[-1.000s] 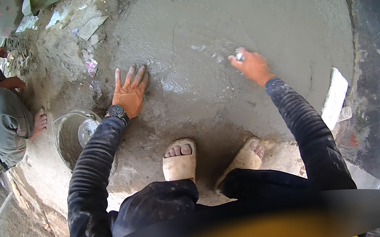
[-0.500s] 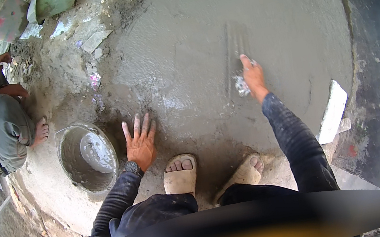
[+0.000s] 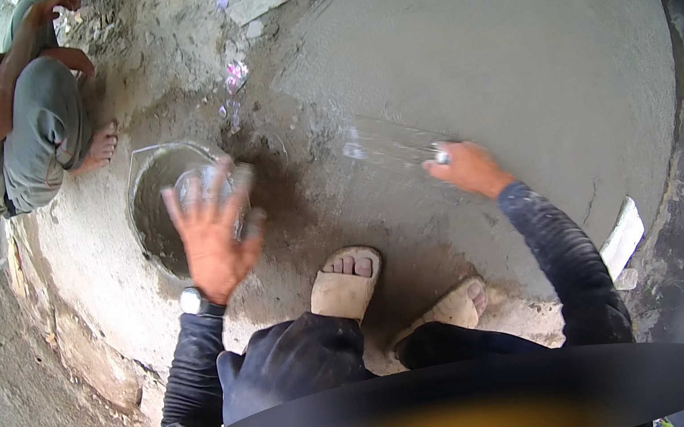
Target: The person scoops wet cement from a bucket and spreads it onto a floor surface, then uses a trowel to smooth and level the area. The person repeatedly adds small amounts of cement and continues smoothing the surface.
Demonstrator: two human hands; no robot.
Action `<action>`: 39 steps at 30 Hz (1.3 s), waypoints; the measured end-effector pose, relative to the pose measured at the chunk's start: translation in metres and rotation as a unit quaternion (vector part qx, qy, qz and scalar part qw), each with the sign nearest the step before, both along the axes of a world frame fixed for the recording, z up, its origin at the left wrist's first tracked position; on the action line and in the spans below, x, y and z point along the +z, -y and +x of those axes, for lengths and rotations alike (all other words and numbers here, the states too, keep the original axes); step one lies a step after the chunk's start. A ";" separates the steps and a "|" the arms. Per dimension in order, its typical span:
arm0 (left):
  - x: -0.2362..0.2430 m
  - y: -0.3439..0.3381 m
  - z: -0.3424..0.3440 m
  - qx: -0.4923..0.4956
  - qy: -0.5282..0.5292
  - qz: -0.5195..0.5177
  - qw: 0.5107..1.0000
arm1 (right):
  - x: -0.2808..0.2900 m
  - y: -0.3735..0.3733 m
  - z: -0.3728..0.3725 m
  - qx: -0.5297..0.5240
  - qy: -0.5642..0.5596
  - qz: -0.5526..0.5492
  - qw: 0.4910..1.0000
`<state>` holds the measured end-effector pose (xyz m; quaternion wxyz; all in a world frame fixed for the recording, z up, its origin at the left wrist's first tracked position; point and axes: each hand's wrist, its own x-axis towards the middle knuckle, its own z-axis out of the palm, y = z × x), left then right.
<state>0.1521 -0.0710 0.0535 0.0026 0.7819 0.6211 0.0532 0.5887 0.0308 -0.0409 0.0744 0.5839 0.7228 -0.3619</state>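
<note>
My left hand hovers over the round bucket, its fingers spread and smeared by motion, holding nothing. A pale patch shows inside the bucket behind the fingers; whether it is liquid or a bowl I cannot tell. In my right hand is the handle of a finishing trowel. Its blade is blurred and points left across the wet grey cement, close to the surface. My right fingers are wrapped round the grip, so most of it is hidden.
At the far left a person squats beside the bucket. A white slab piece lies at the cement's right edge. My sandalled feet stand at its near edge. Rubble and scraps lie beyond the bucket.
My left hand has lifted off the ground beside the bucket and moved left over it. The trowel has swung from pointing away to pointing left, nearer to me. The view has shifted left.
</note>
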 end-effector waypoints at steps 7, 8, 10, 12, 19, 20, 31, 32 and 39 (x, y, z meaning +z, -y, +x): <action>-0.046 0.056 -0.125 0.454 0.599 0.039 0.659 | 0.072 0.050 0.083 -0.079 0.057 0.180 0.979; -0.058 0.063 -0.135 0.447 0.706 -0.039 0.548 | 0.087 0.050 0.073 -0.071 0.044 0.174 0.981; -0.074 0.071 -0.148 0.430 0.798 -0.099 0.411 | 0.114 0.044 0.035 -0.040 0.014 0.142 0.989; -0.080 0.073 -0.147 0.436 0.798 -0.063 0.410 | 0.133 0.038 -0.016 0.014 -0.016 0.094 0.995; -0.036 0.049 -0.066 0.385 0.806 0.043 0.448 | 0.145 0.018 -0.206 0.297 -0.025 0.211 0.931; -0.029 0.046 -0.055 0.365 0.812 0.048 0.454 | 0.140 0.013 -0.230 0.319 -0.017 0.212 0.924; 0.000 0.035 -0.011 0.367 0.790 0.040 0.489 | 0.081 0.016 -0.266 0.250 -0.127 -0.011 0.960; 0.002 0.036 -0.010 0.384 0.781 0.038 0.490 | 0.078 0.016 -0.264 0.232 -0.158 -0.037 0.959; -0.001 0.047 -0.031 0.384 0.778 0.061 0.494 | 0.065 0.016 -0.226 0.076 -0.299 -0.177 0.935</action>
